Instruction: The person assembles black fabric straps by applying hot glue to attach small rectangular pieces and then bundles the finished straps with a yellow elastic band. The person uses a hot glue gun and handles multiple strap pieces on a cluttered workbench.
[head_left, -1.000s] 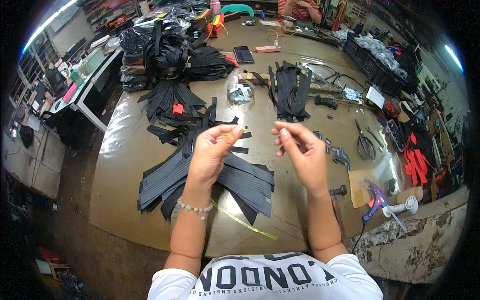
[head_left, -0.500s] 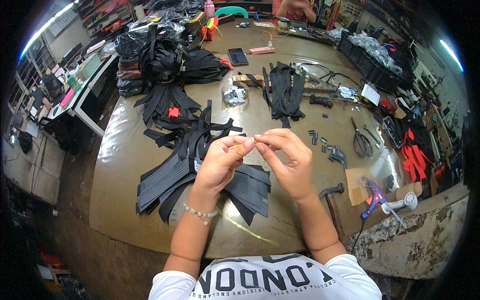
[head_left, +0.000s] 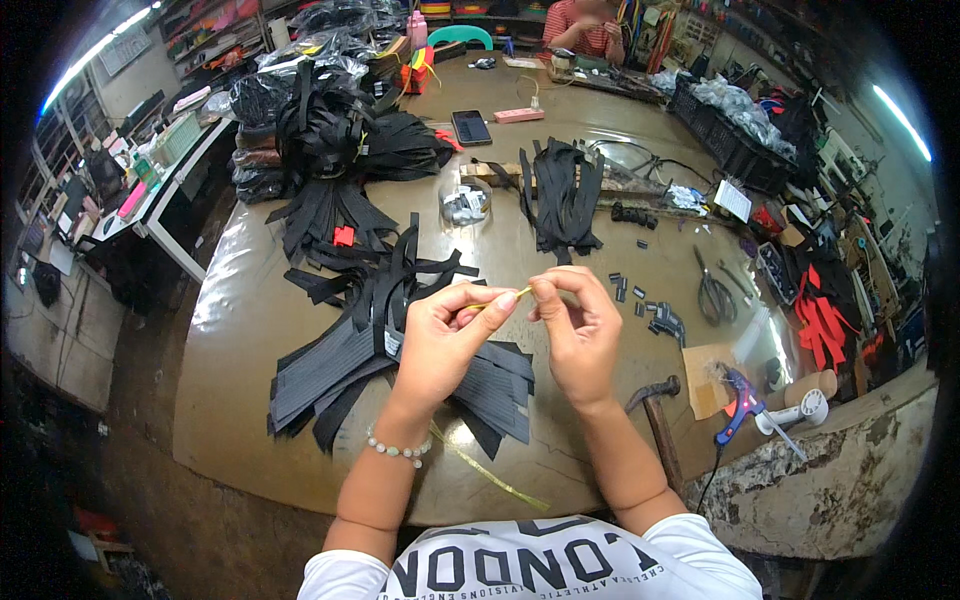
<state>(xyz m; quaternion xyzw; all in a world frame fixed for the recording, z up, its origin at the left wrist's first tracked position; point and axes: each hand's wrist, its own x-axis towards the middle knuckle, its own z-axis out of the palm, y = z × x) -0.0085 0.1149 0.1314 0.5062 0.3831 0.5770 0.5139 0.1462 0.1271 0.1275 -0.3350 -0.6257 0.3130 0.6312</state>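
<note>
Above the table, both hands pinch a thin yellow-green plastic string. My left hand is closed, with thumb and forefinger on the string. Facing it, my right hand grips the same string close by with thumb and curled fingers. The string's loose tail hangs below my left wrist toward the table's front edge. Beneath and beside my hands lies a fanned bundle of black webbing straps, its middle partly hidden by my left hand and forearm.
More black straps lie farther back, near a phone and a clear round tub. At right are small dark pieces, scissors, a hammer and a glue gun. Another person sits at the far end.
Both hands have shifted slightly right in the picture. The fingertips have drawn a little apart, baring a short length of string, and my right fingers are more curled. The view has also moved slightly.
</note>
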